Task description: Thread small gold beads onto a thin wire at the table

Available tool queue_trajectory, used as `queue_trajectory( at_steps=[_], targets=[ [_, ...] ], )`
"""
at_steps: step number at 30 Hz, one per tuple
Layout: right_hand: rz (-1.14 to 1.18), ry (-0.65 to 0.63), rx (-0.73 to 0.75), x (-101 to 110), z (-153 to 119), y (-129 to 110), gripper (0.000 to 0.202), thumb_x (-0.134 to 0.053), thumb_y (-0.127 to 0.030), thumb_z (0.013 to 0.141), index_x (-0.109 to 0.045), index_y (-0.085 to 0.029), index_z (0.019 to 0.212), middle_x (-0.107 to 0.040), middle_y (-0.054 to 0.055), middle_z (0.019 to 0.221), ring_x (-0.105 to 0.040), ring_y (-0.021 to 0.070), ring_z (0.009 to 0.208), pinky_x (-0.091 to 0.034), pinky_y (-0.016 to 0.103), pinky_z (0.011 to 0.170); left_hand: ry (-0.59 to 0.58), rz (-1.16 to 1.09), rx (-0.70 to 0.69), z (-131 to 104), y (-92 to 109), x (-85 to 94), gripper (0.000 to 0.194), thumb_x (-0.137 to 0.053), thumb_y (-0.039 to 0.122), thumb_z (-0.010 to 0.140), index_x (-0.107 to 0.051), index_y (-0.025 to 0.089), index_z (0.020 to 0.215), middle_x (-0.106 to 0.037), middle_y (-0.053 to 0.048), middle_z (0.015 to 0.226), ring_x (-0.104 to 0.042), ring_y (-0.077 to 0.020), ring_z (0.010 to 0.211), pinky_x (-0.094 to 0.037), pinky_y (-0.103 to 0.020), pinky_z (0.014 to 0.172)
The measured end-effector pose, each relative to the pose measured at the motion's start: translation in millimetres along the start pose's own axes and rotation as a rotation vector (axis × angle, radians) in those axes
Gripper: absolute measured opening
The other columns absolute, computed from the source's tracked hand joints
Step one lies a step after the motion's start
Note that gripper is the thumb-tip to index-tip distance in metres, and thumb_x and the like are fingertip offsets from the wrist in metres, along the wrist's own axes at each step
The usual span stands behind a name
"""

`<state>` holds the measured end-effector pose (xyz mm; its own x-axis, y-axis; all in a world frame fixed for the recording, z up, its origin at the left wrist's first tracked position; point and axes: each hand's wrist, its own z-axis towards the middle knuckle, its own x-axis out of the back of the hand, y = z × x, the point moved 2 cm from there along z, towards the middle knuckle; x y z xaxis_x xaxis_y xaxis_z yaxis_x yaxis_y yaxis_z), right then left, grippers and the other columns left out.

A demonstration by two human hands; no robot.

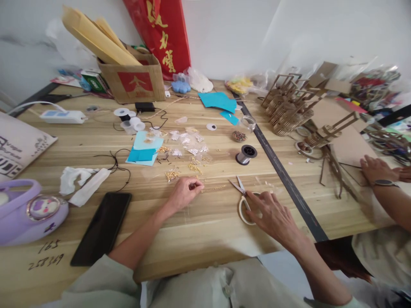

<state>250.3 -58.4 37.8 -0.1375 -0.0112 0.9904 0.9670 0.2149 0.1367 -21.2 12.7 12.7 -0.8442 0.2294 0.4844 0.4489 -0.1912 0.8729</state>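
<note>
My left hand (186, 193) is closed in a pinch at one end of a thin gold bead chain (213, 188), which lies on the wooden table to its right. Scissors with white handles (244, 210) rest with their blades apart, pointing up and left. Over the handles is my right hand (272, 212), fingers spread, its fingertips touching them. Piles of gold beads (172, 175) sit above my left hand. A spool of wire (246, 154) stands beyond the scissors.
A black phone (102, 229) and a purple bag (38, 211) are at the left. Blue paper (143, 149) lies near small plastic bags (192, 141). A cardboard box (133, 81) stands behind. At the right, another person's hand (379, 170) rests near wooden baskets (284, 109).
</note>
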Motion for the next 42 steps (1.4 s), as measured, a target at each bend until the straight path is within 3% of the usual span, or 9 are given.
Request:
queue_trajectory(
  at_steps=[5,10,16,19,22,25,29,35,42],
  targets=[
    [0.061,0.052,0.097,-9.6,0.2,9.1,0.047,-0.050,-0.024,0.084,-0.050,-0.023,0.131,-0.061,0.010,0.090,-0.059,0.0233,0.084,-0.046,0.033,0.073,0.013,-0.087,0.061,1.9,-6.4,2.0,0.014,-0.060,0.024,0.075,-0.065,0.014,0.068,-0.066,-0.002,0.064,-0.057,-0.0120,0.060,-0.042,-0.022,0.058],
    [0.201,-0.012,0.057,-8.1,2.7,21.7,0.045,-0.050,-0.027,0.083,-0.053,-0.023,0.127,-0.061,0.008,0.083,-0.060,0.0221,0.070,-0.047,0.033,0.065,0.023,-0.141,0.074,4.1,-12.2,3.3,0.012,-0.062,0.024,0.073,-0.064,0.013,0.067,-0.065,-0.002,0.064,-0.057,-0.0120,0.059,-0.042,-0.021,0.056],
    [1.012,-0.367,0.070,7.3,11.4,26.6,0.045,-0.052,-0.037,0.086,-0.054,-0.024,0.128,-0.065,0.006,0.095,-0.060,0.0172,0.072,-0.047,0.027,0.060,0.005,-0.173,0.117,5.8,-12.5,5.2,0.017,-0.062,0.027,0.074,-0.064,0.013,0.066,-0.064,-0.003,0.062,-0.057,-0.0122,0.058,-0.043,-0.022,0.056],
    [1.422,-0.540,0.069,4.9,13.3,12.2,0.055,-0.059,-0.036,0.082,-0.047,-0.024,0.134,-0.064,0.006,0.100,-0.058,0.0167,0.081,-0.046,0.026,0.065,-0.001,-0.222,0.145,6.9,-15.4,3.9,0.015,-0.063,0.027,0.073,-0.065,0.013,0.069,-0.065,-0.003,0.064,-0.059,-0.0126,0.059,-0.045,-0.023,0.058],
    [1.656,-0.676,0.016,-4.7,10.2,-10.8,0.065,-0.070,-0.037,0.075,-0.046,-0.024,0.135,-0.061,0.005,0.096,-0.055,0.0136,0.074,-0.043,0.024,0.060,-0.005,-0.285,0.182,7.3,-19.6,1.3,0.013,-0.065,0.026,0.070,-0.064,0.013,0.071,-0.067,-0.004,0.065,-0.062,-0.0133,0.060,-0.047,-0.023,0.058],
    [1.961,-0.696,-0.019,-12.2,5.5,-33.8,0.068,-0.071,-0.046,0.072,-0.049,-0.020,0.131,-0.059,0.007,0.095,-0.057,0.0149,0.076,-0.045,0.027,0.065,-0.015,-0.313,0.193,6.8,-20.8,-0.3,0.014,-0.066,0.026,0.071,-0.063,0.013,0.073,-0.068,-0.005,0.068,-0.064,-0.0145,0.062,-0.048,-0.023,0.057],
    [2.249,-0.738,-0.030,-18.4,2.5,-55.9,0.064,-0.072,-0.053,0.069,-0.052,-0.022,0.122,-0.058,0.007,0.097,-0.058,0.0170,0.080,-0.045,0.030,0.071,-0.026,-0.327,0.217,6.3,-17.2,0.2,0.017,-0.064,0.029,0.074,-0.062,0.013,0.076,-0.069,-0.006,0.069,-0.066,-0.0154,0.065,-0.050,-0.023,0.058],
    [2.381,-0.811,-0.088,-24.7,3.2,-71.6,0.045,-0.067,-0.052,0.075,-0.058,-0.020,0.106,-0.057,0.005,0.089,-0.055,0.0134,0.070,-0.047,0.029,0.068,-0.024,-0.358,0.251,6.8,-13.3,-0.9,0.023,-0.064,0.035,0.075,-0.059,0.013,0.079,-0.072,-0.008,0.075,-0.069,-0.0176,0.069,-0.052,-0.025,0.061],
    [2.511,-0.862,-0.118,-31.2,3.2,-79.0,0.036,-0.063,-0.047,0.081,-0.059,-0.018,0.102,-0.057,0.005,0.086,-0.054,0.0121,0.068,-0.047,0.028,0.066,-0.039,-0.369,0.250,6.5,-11.9,-3.2,0.026,-0.064,0.038,0.075,-0.057,0.014,0.082,-0.073,-0.008,0.076,-0.069,-0.0180,0.069,-0.053,-0.026,0.060]
  ],
)
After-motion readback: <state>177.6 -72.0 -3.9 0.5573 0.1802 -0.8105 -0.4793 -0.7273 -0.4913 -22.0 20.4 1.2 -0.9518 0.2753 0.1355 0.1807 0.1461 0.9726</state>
